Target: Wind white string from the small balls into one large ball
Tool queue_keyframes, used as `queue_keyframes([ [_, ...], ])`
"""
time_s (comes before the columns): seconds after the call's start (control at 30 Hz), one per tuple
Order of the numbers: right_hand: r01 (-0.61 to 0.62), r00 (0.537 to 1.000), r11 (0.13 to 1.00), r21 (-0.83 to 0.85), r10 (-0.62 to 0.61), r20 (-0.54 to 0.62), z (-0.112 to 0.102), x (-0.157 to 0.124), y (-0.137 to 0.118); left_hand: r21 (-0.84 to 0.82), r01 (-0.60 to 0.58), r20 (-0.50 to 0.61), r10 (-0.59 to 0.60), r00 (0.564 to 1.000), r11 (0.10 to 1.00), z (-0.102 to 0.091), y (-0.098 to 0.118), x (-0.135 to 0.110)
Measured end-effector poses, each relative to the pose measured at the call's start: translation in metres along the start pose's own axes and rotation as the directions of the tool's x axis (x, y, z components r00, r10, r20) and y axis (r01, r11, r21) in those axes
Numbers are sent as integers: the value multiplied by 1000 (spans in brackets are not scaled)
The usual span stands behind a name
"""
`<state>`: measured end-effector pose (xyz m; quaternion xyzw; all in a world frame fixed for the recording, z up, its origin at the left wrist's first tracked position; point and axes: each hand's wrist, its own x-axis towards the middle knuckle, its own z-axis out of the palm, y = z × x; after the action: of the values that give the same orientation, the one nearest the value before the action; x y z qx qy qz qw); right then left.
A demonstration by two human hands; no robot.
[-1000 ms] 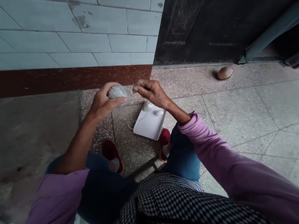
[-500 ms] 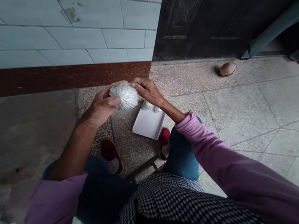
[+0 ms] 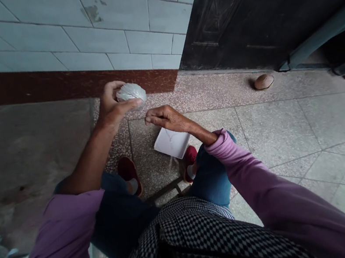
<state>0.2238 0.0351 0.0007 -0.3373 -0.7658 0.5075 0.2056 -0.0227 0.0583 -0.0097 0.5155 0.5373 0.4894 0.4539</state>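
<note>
My left hand [image 3: 111,106] is raised in front of me and grips a white ball of thread [image 3: 130,92] between thumb and fingers. My right hand [image 3: 166,119] hovers lower and to the right, fingers curled and pinched together; a thin strand may run from it, but I cannot make that out for sure. Beneath the right hand a white sheet [image 3: 171,142] lies on the floor by my right foot, with a faint thread on it.
I sit with red shoes [image 3: 129,174] on a speckled tile floor [image 3: 275,128]. A tiled wall with a dark red skirting [image 3: 34,86] stands ahead, a dark door [image 3: 264,6] to the right. A small brown rounded object [image 3: 263,82] lies by the door.
My left hand has lifted the thread ball up and left. My right hand has come off the ball and dropped lower, over the white sheet.
</note>
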Motion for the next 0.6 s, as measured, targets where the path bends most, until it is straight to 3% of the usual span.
queue_keyframes([
  [0.17,-15,981,996,86,31,-193,-23,-6,-13,168,75,151,-101,983,983,9,9,-12],
  [0.37,-30,921,996,86,61,-384,-39,-3,-9,27,116,372,-118,921,993,16,17,-21],
  [0.5,-46,921,996,82,74,-383,-37,2,1,5,183,477,-163,864,983,18,15,-25],
  [0.6,-44,927,995,95,76,-368,-32,9,11,-39,231,500,-181,847,972,17,17,-27],
])
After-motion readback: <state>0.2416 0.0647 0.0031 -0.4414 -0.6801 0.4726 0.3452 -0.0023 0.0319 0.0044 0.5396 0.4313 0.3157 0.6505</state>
